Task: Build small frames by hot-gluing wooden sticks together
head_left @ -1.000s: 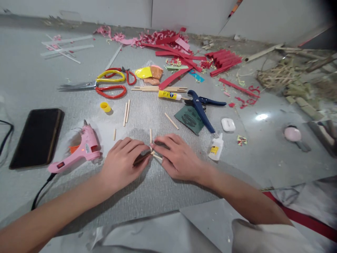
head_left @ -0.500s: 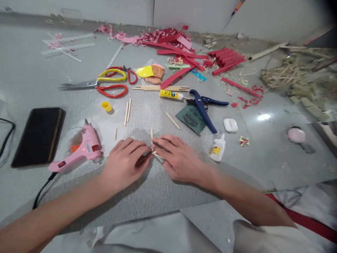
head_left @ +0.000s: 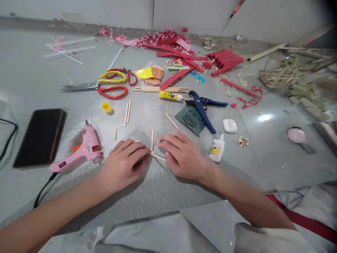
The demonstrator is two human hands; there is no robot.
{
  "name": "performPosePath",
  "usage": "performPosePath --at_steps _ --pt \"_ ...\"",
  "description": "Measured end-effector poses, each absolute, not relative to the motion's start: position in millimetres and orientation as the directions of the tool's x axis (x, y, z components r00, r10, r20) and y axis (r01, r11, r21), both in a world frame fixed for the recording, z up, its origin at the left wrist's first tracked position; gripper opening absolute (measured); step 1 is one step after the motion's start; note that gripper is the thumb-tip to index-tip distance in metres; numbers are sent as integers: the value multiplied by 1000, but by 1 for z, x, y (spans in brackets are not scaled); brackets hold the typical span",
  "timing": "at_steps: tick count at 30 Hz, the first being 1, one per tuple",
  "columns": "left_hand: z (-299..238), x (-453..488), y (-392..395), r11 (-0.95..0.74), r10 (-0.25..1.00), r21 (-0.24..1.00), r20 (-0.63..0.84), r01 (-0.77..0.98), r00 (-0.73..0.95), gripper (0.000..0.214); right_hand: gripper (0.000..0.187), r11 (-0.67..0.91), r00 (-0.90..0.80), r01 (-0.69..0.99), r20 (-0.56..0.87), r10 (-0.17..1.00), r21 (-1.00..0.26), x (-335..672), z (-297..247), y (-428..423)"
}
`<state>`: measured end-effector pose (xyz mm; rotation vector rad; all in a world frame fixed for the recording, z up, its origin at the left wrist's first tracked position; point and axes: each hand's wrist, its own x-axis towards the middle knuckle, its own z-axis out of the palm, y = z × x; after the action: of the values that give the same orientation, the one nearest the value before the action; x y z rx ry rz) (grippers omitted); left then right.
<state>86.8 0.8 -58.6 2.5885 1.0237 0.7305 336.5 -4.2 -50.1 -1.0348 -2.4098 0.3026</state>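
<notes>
My left hand (head_left: 124, 159) curls at wooden sticks (head_left: 152, 140), any pinch hidden; at three o'clock, my right hand (head_left: 182, 154) gapes loosely. At twelve, a white wall (head_left: 113, 12) edges the grey table (head_left: 168, 191).

phone (head_left: 40, 138), scissors (head_left: 98, 84), sticks (head_left: 126, 115) on tabletop (head_left: 147, 193)

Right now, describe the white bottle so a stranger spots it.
On the grey table, find the right hand; the bottle is just to its right, by one end of the blue tool. Its yellow label and spout distinguish it from the white case beyond.
</notes>
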Motion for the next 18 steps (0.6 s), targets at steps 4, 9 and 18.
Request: performPosePath --at_steps 4,9,18 --pt "-57 82 1 -691 708 505 327 517 626 18 22 686 -588 615 354 728 -389 342 -51 -1" --pt "-57 80 2 -630 752 572 278 526 598 27 24 703 -614 619 342 711 -350 348 -48 3" --pt "-57 77 11 -671 698 566 264 479 665 24 23 743 -710 587 236 664 -322 354 -48 7"
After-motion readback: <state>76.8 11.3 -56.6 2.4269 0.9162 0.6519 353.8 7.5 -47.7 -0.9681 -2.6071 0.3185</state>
